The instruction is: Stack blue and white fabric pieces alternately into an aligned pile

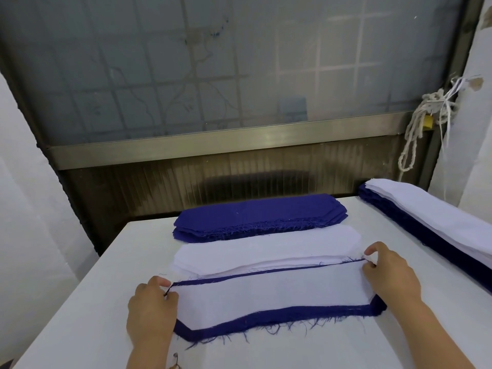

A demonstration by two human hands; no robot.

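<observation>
A white fabric piece [271,291] lies on a larger blue piece [266,319] near the table's front edge; blue shows as a border around it. My left hand [150,307] pinches the left end of this pair at its far corner. My right hand [387,275] pinches the right end at the far corner. Just behind lies a pile of white pieces [266,249]. Behind that sits a pile of blue pieces [259,217] with frayed edges.
The white table [87,302] carries everything. Along its right side runs a long stack [436,225] of white and blue pieces. A frosted window with a metal sill stands behind, and knotted rope [418,129] hangs at the right.
</observation>
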